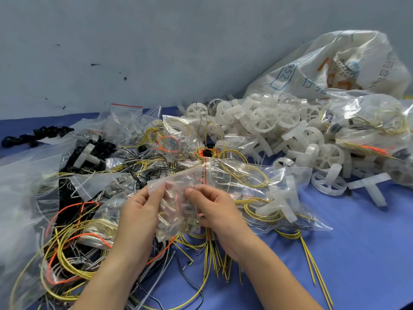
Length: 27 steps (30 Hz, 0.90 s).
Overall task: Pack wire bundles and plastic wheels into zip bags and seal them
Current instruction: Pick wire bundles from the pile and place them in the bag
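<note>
Only one item carries print I can make out: the white woven sack (312, 70) slumped at the far right against the wall (156, 41). Blue digits "952" sit inside a blue outlined box on its near fold. Beside that are more blue characters, creased and too broken to read. Further right, large orange lettering is folded into the sack and illegible on my feed.

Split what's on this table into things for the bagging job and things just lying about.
For the job:
zip bag, pinched by the left hand and right hand
yellow wires
white wheels
packed bag

Seemingly lying about:
black rings
printed sack
</note>
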Each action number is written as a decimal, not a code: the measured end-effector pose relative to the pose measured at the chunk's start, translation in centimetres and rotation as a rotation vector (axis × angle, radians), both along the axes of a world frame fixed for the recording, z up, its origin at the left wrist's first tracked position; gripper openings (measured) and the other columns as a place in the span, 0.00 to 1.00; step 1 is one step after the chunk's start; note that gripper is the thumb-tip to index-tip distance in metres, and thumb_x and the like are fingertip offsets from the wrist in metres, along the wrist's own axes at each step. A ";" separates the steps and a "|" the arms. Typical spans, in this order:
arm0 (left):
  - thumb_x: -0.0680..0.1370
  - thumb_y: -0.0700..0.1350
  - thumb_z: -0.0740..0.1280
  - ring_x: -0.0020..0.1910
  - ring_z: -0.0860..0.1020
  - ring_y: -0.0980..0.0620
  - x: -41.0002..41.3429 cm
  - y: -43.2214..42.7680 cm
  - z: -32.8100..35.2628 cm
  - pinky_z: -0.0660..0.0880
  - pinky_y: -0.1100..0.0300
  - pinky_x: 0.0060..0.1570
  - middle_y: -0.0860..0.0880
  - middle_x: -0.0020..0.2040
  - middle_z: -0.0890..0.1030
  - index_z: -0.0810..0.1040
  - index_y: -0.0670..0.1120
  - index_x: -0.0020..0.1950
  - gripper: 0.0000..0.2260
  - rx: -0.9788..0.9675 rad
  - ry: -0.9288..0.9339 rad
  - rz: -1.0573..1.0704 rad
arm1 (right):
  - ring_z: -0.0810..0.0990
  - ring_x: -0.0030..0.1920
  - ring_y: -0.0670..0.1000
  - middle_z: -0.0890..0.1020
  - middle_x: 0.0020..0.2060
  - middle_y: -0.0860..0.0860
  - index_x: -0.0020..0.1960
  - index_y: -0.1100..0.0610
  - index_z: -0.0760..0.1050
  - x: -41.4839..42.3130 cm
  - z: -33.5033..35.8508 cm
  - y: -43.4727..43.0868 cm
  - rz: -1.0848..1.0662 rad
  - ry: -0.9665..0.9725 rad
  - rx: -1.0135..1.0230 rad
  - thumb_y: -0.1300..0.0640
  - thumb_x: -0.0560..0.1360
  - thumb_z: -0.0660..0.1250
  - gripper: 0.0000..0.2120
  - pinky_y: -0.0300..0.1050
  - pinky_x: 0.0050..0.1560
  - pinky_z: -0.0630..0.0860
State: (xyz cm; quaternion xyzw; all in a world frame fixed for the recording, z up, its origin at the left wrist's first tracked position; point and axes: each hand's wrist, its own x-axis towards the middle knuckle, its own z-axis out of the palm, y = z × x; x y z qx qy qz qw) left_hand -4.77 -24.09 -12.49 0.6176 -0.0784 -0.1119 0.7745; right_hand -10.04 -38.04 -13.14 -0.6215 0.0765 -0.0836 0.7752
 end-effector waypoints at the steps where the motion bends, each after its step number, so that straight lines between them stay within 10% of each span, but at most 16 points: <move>1: 0.74 0.51 0.69 0.34 0.83 0.48 -0.1 -0.1 0.1 0.79 0.57 0.28 0.45 0.42 0.86 0.84 0.47 0.49 0.10 -0.019 0.022 -0.055 | 0.84 0.44 0.51 0.85 0.42 0.51 0.48 0.55 0.84 0.0 0.1 -0.1 -0.022 -0.014 0.029 0.55 0.78 0.69 0.06 0.54 0.50 0.83; 9: 0.75 0.46 0.70 0.35 0.82 0.53 -0.6 -0.1 0.1 0.76 0.64 0.28 0.48 0.42 0.85 0.85 0.54 0.49 0.06 0.126 -0.068 -0.210 | 0.85 0.44 0.53 0.86 0.48 0.57 0.51 0.55 0.83 -0.4 0.7 -1.3 -0.023 -0.052 0.157 0.55 0.78 0.69 0.06 0.46 0.36 0.82; 12: 0.71 0.42 0.71 0.30 0.80 0.53 -0.2 0.0 0.5 0.75 0.65 0.25 0.47 0.37 0.84 0.86 0.52 0.44 0.07 -0.015 0.035 -0.154 | 0.85 0.52 0.54 0.85 0.53 0.56 0.55 0.55 0.82 -0.6 0.6 -1.3 0.115 -0.093 0.107 0.60 0.78 0.70 0.07 0.50 0.46 0.83; 18: 0.67 0.39 0.74 0.36 0.82 0.47 0.3 0.6 0.7 0.78 0.58 0.28 0.42 0.43 0.84 0.84 0.51 0.40 0.07 -0.112 0.140 -0.239 | 0.81 0.39 0.46 0.84 0.41 0.50 0.42 0.50 0.83 -0.5 0.9 -1.3 0.090 -0.148 -0.091 0.73 0.73 0.69 0.17 0.38 0.40 0.78; 22: 0.64 0.43 0.79 0.45 0.84 0.45 0.6 1.5 1.0 0.81 0.57 0.37 0.43 0.53 0.84 0.82 0.52 0.51 0.18 -0.025 -0.006 -0.361 | 0.80 0.46 0.56 0.81 0.48 0.66 0.39 0.53 0.79 -0.8 1.0 -1.8 0.083 -0.212 -0.167 0.72 0.70 0.70 0.13 0.52 0.47 0.77; 27: 0.67 0.43 0.77 0.45 0.83 0.49 0.3 1.9 1.1 0.79 0.61 0.39 0.44 0.54 0.84 0.81 0.50 0.53 0.15 0.069 -0.126 -0.483 | 0.80 0.47 0.63 0.81 0.45 0.62 0.34 0.54 0.78 -1.0 1.0 -2.3 0.092 -0.260 -0.337 0.75 0.71 0.69 0.17 0.56 0.51 0.77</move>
